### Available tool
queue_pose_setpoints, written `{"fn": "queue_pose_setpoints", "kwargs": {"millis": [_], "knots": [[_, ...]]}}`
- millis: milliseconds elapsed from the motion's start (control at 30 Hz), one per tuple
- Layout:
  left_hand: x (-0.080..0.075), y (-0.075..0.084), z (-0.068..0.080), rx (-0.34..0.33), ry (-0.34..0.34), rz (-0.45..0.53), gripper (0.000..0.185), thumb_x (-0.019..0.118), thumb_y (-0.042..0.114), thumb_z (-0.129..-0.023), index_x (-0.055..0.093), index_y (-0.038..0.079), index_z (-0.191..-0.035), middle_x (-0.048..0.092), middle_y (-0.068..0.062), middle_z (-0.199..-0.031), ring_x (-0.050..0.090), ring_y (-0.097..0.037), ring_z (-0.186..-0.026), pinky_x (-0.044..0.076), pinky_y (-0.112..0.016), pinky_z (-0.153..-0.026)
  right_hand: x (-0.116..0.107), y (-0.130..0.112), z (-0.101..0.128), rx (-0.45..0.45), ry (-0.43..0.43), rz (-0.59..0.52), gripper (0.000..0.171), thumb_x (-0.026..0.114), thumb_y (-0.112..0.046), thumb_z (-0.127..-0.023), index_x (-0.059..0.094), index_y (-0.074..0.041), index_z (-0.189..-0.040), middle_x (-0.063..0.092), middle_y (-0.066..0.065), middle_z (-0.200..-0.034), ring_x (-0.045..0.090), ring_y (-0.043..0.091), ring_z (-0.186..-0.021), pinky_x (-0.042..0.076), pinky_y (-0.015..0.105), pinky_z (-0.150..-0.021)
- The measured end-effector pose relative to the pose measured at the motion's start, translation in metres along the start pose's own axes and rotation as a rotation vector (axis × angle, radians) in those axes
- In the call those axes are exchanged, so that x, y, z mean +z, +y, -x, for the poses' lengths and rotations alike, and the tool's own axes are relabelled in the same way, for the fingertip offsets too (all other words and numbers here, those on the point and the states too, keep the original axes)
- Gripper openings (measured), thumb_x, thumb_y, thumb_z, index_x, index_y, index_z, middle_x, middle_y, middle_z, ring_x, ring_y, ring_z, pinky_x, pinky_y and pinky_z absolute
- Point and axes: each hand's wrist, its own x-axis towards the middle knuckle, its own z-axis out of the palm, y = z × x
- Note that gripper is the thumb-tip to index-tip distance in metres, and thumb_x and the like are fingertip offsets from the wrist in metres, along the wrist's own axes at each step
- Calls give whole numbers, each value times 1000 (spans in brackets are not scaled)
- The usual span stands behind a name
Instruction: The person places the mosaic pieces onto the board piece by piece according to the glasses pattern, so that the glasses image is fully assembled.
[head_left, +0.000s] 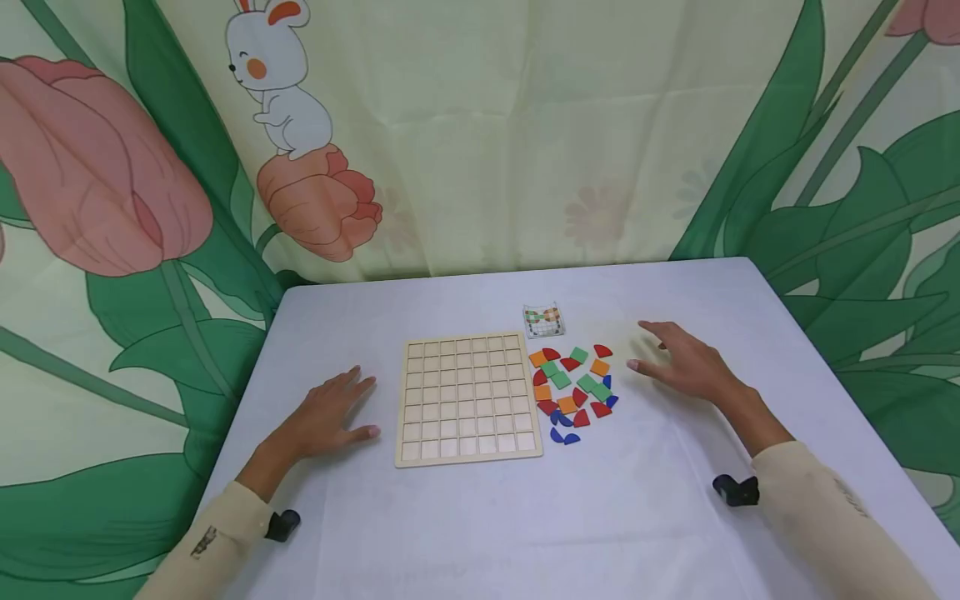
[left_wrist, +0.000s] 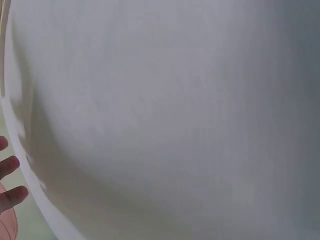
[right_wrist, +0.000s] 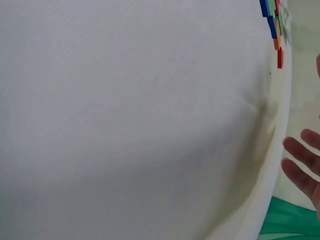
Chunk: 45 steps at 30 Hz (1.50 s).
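Observation:
A pale wooden grid board (head_left: 468, 398) lies flat in the middle of the white table (head_left: 480, 525). Right beside it is a loose pile of coloured tiles (head_left: 573, 385): red, green, orange and blue squares and quarter-rounds. A small pattern card (head_left: 543, 320) lies just behind the pile. My left hand (head_left: 333, 412) rests flat on the cloth left of the board, fingers straight. My right hand (head_left: 678, 360) hovers low to the right of the pile, fingers spread and holding nothing. The wrist views show mostly white cloth, with fingertips (left_wrist: 10, 195) at one edge and fingers (right_wrist: 302, 167) at the other.
A printed curtain with tulips and a rabbit (head_left: 277, 79) hangs close behind the table's far edge. The table's left and right edges slant outward toward me. A few tiles (right_wrist: 274, 25) show in the right wrist view's top corner.

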Motion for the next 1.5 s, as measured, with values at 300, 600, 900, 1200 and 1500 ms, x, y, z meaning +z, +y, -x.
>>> {"fn": "queue_pose_setpoints", "kwargs": {"millis": [300, 600, 900, 1200, 1500], "knots": [[2, 29, 0, 56, -58, 24, 100, 57, 78, -82, 38, 14, -156, 29, -20, -163, 30, -45, -148, 31, -67, -112, 7, -26, -24, -14, -52, -47, 63, 73, -36, -91, 54, -7, -143, 55, 24, -139, 63, 36, -107, 57, 51, -87], [10, 45, 2, 76, -129, 48, 105, 55, 81, -80, 30, 18, -159, 19, -21, -166, 16, -49, -152, 25, -70, -113, 12, -33, -38, -53, -86, -39, 51, 77, -25, -90, 62, -7, -136, 63, 20, -125, 62, 30, -102, 58, 45, -84], [11, 51, 3, 61, -147, -1, 110, 54, 85, -77, 27, 17, -160, 17, -21, -167, 14, -50, -152, 24, -70, -114, 18, -30, -44, -40, -96, -71, 50, 76, -29, -90, 65, -7, -134, 64, 18, -120, 60, 35, -112, 55, 49, -90], [12, 53, 3, 57, -156, -20, 109, 56, 82, -79, 25, 17, -161, 16, -20, -167, 14, -49, -152, 24, -70, -114, 22, -33, -49, -63, -73, -39, 40, 76, -24, -91, 70, -5, -126, 65, 18, -117, 60, 37, -115, 54, 52, -92], [11, 54, 5, 69, -165, -18, 113, 54, 87, -76, 25, 17, -161, 15, -20, -167, 14, -50, -152, 25, -71, -113, 23, -37, -49, -57, -77, -26, 34, 75, -17, -91, 72, -5, -123, 63, 16, -112, 61, 33, -109, 57, 47, -88]]}}
